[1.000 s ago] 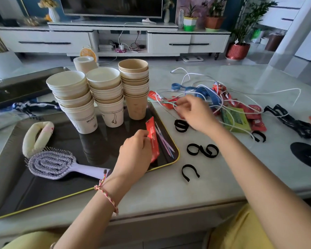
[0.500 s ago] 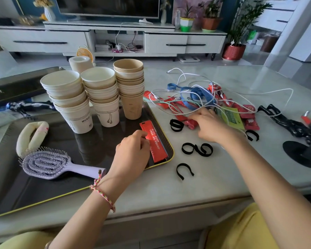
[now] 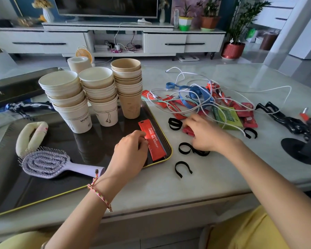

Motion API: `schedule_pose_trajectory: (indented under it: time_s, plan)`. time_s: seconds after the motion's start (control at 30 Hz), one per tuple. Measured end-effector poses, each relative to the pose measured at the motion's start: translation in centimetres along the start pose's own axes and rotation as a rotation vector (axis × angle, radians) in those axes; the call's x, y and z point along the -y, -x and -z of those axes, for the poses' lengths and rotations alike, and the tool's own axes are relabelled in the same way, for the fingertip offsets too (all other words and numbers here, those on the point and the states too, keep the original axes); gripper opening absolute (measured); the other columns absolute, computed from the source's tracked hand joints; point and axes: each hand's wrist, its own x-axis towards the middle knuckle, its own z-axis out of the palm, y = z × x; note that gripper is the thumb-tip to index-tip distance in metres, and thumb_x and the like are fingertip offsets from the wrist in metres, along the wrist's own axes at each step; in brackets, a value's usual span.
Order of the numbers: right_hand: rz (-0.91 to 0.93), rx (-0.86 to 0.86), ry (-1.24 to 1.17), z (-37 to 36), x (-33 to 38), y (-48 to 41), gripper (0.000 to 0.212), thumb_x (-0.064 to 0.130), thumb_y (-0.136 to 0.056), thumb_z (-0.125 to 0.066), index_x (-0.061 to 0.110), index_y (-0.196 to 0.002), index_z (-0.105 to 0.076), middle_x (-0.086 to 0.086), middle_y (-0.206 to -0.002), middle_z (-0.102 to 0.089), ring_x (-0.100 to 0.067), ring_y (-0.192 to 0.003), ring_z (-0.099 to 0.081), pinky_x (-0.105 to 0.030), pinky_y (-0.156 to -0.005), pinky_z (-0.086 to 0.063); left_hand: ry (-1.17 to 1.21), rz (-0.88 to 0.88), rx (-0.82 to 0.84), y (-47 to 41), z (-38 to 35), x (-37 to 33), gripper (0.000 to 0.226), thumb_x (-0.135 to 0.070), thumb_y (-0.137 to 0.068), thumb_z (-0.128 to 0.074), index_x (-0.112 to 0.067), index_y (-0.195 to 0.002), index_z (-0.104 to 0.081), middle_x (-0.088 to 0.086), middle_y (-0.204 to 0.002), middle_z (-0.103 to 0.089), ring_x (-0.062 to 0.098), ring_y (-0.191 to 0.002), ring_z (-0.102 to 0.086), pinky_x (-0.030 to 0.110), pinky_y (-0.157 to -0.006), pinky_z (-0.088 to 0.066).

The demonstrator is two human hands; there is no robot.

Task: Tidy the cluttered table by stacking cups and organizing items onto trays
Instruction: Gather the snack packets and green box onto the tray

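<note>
Tray [image 3: 52, 187] sits left on the surface [image 3: 169, 186], three cup stacks [image 3: 101, 97] at its back, leaving the front corner free for small stuff. Off-tray to the right: cable tangle [image 3: 196, 97]. Grips: left hand [image 3: 129, 151] pinches a red sachet [image 3: 153, 144] flat along the tray's rim, squaring it; right hand [image 3: 205, 135] curls round a second sachet [image 3: 188, 130] beside the tangle, probably next in.

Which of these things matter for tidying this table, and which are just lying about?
In the job: left hand holding tray packet; right hand gripping loose packet; tray; cup stacks; packet pile.
Lying about: TV; fan; potted plants.
</note>
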Motion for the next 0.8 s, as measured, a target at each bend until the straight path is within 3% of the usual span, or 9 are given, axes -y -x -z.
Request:
schedule_pose_trajectory:
  time_s: [0.13, 0.3, 0.43, 0.5, 0.7, 0.8]
  plan:
    - [-0.027, -0.023, -0.177, 0.1, -0.8, 0.6, 0.024, 0.021, -0.083, -0.058, 0.017, -0.107, -0.059, -0.004, -0.116, -0.047, -0.023, -0.106, -0.05, -0.035, -0.092, -0.043, -0.007, -0.001, 0.001, -0.1, 0.0, 0.0, 0.027, -0.018, -0.095, -0.045, -0.013, -0.12, -0.054, 0.001, -0.11, -0.063, 0.021, -0.106, -0.056, 0.044, -0.093, -0.044]
    - [-0.026, -0.075, -0.109, 0.1, -0.9, 0.9, 0.013, 0.019, -0.087, -0.057, 0.011, -0.097, -0.059, -0.007, -0.102, -0.053, -0.027, -0.091, -0.056, -0.037, -0.08, -0.048, -0.026, -0.006, 0.006, -0.2, -0.1, -0.2, 0.029, -0.019, -0.096, -0.045, -0.012, -0.122, -0.053, 0.003, -0.114, -0.062, 0.021, -0.108, -0.055, 0.044, -0.092, -0.046]
    - [-0.066, -0.003, -0.174, 0.0, -0.7, 1.2, 0.035, 0.036, -0.085, -0.06, 0.019, -0.115, -0.059, -0.004, -0.109, -0.046, -0.023, -0.102, -0.051, -0.039, -0.09, -0.045, -0.045, -0.011, -0.006, -0.2, -0.2, -0.2, 0.028, -0.02, -0.095, -0.047, -0.012, -0.121, -0.055, 0.004, -0.115, -0.062, 0.022, -0.107, -0.055, 0.043, -0.092, -0.046]
    - [-0.088, -0.014, -0.203, -0.2, -0.6, 1.2, 0.035, 0.04, -0.084, -0.061, 0.019, -0.112, -0.062, -0.001, -0.105, -0.041, -0.021, -0.101, -0.051, -0.038, -0.091, -0.045, -0.055, -0.011, -0.012, -0.2, -0.2, -0.1, 0.027, -0.02, -0.095, -0.047, -0.012, -0.119, -0.056, 0.005, -0.115, -0.062, 0.023, -0.107, -0.055, 0.043, -0.092, -0.044]
    - [-0.132, -0.089, -0.21, 0.1, 0.1, 1.4, 0.01, 0.02, -0.079, -0.065, 0.01, -0.081, -0.061, -0.004, -0.103, -0.046, -0.02, -0.083, -0.054, -0.038, -0.079, -0.049, -0.049, -0.021, -0.017, -0.3, -0.3, 0.1, 0.027, -0.019, -0.095, -0.047, -0.013, -0.12, -0.056, 0.003, -0.117, -0.061, 0.022, -0.109, -0.054, 0.044, -0.093, -0.045]
    - [-0.174, -0.146, -0.114, 0.8, 0.3, 1.6, 0.006, 0.016, -0.077, -0.062, 0.012, -0.079, -0.058, -0.001, -0.098, -0.047, -0.019, -0.078, -0.05, -0.03, -0.065, -0.041, -0.021, -0.035, -0.038, -0.3, -0.3, 0.3, 0.026, -0.018, -0.095, -0.048, -0.014, -0.118, -0.057, 0.0, -0.111, -0.062, 0.016, -0.1, -0.055, 0.033, -0.084, -0.048]
